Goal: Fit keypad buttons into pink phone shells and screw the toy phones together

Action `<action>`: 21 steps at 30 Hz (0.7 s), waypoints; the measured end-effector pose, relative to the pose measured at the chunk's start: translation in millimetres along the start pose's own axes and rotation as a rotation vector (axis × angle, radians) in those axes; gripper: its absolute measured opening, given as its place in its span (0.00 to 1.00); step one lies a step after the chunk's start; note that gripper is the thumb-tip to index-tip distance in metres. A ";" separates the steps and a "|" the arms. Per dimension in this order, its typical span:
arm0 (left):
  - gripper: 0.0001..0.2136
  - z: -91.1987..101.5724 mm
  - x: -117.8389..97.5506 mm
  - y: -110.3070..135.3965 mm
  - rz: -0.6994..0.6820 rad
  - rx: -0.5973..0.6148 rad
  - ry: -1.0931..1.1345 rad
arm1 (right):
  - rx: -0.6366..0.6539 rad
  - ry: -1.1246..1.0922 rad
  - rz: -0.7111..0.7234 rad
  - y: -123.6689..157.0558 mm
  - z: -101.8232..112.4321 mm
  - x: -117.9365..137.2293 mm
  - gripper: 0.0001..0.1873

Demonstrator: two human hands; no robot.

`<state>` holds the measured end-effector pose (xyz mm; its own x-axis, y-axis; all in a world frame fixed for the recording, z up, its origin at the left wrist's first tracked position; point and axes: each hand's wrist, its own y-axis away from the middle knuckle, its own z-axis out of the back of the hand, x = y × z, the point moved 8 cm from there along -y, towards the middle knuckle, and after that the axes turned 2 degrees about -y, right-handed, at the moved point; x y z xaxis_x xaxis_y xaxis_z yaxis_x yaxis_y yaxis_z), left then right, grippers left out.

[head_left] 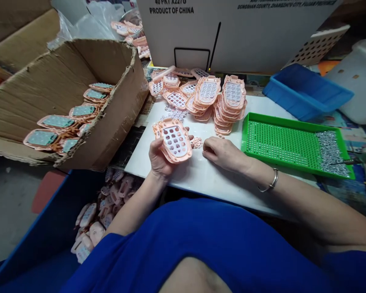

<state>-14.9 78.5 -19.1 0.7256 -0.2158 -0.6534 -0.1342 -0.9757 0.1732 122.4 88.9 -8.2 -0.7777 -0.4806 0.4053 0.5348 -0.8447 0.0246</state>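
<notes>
Some peach oval plastic shells (177,141) | left hand (161,165) clasps, tilts, likely for access | right hand (222,154) 3 o'clock, curled, hold unclear

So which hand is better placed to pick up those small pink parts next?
Probably the right hand: its fingers are down beside the small pink parts on the white board, though whether they pinch something is unclear. The left hand is holding pink casings.

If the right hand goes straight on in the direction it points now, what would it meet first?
Probably the small pink parts just ahead of the right hand; beyond them are the shells in the left hand, though depth is unclear.
</notes>
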 end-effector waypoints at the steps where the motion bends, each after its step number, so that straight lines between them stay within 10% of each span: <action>1: 0.31 -0.6 1.3 0.6 0.002 -0.001 -0.002 | 0.001 -0.009 0.015 1.0 0.7 -0.5 0.05; 11: 0.34 -10.6 21.5 2.4 0.063 -0.011 0.059 | -0.405 -0.663 0.019 27.1 53.6 -2.6 0.08; 21: 0.28 -25.6 32.6 4.3 0.071 -0.052 0.066 | -0.591 0.286 0.563 47.1 47.1 65.2 0.11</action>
<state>25.5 68.3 -20.8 0.7584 -0.2796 -0.5888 -0.1527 -0.9544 0.2565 112.5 28.9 62.5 -0.5444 -0.8382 -0.0329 0.6674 -0.4091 -0.6222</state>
